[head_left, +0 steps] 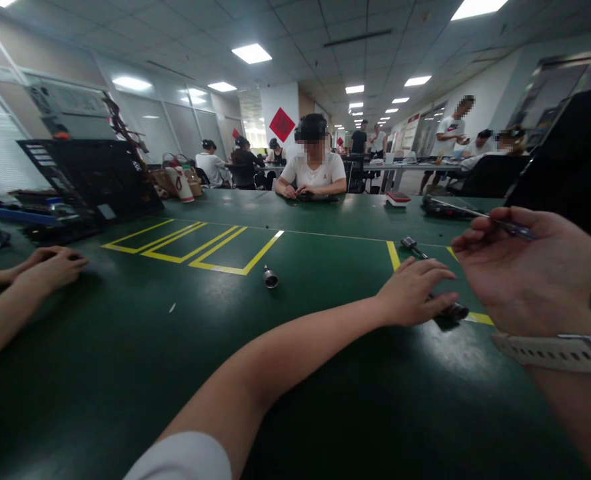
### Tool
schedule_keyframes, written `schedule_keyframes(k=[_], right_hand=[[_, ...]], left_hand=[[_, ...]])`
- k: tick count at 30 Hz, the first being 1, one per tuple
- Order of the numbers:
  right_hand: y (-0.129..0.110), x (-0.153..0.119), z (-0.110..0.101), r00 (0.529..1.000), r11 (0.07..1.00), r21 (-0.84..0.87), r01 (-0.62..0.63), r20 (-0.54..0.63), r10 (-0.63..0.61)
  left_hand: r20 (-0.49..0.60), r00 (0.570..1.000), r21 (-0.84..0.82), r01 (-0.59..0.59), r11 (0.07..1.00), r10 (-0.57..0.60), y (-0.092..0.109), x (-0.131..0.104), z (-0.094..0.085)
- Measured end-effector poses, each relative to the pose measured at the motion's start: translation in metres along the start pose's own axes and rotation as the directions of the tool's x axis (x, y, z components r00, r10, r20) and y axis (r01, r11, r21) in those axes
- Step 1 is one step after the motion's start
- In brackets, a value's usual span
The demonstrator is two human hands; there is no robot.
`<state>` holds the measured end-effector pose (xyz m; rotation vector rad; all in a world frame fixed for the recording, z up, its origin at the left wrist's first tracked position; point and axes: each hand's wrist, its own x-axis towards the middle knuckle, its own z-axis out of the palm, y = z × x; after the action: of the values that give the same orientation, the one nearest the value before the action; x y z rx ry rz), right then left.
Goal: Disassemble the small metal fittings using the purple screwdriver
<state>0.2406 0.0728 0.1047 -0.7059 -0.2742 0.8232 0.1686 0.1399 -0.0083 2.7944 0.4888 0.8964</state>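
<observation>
My left hand (415,290) lies palm down on the green table (295,373), its fingers closed over a small dark cylindrical part (452,312) that sits on a yellow tape line. My right hand (525,270) is raised just to the right of it, palm up, pinching a thin screwdriver-like tool (508,227) between thumb and fingers. A white watch strap (558,350) circles that wrist. A small metal cylinder (270,277) lies loose to the left of my left hand. Another small metal piece (412,245) lies just beyond my fingers.
A co-worker's two hands (48,265) rest on the table at far left. Another person (315,170) sits across the table. A black open case (92,180) stands at the back left. A red and white box (398,198) and a black device (445,207) lie further back.
</observation>
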Motion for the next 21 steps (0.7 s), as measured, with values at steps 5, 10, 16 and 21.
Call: schedule_keyframes(k=[5,10,16,21], right_hand=[[0.011,-0.004,-0.006,0.999,0.998,-0.043,-0.044,0.025,0.045],[0.037,-0.01,-0.016,0.987,0.983,-0.138,-0.124,0.08,0.136],[0.061,-0.02,-0.024,0.958,0.935,-0.282,-0.216,0.126,0.259],[0.067,-0.032,-0.031,0.932,0.907,-0.355,-0.227,0.19,0.308]], left_hand=[[-0.108,0.988,0.027,0.117,0.993,-0.114,-0.029,-0.059,-0.07],[-0.196,0.894,0.074,0.422,0.903,-0.402,-0.068,-0.13,-0.14],[0.236,0.774,0.104,0.581,0.808,-0.587,-0.091,-0.188,-0.174],[0.205,0.77,0.12,0.593,0.797,-0.604,-0.091,-0.193,-0.173]])
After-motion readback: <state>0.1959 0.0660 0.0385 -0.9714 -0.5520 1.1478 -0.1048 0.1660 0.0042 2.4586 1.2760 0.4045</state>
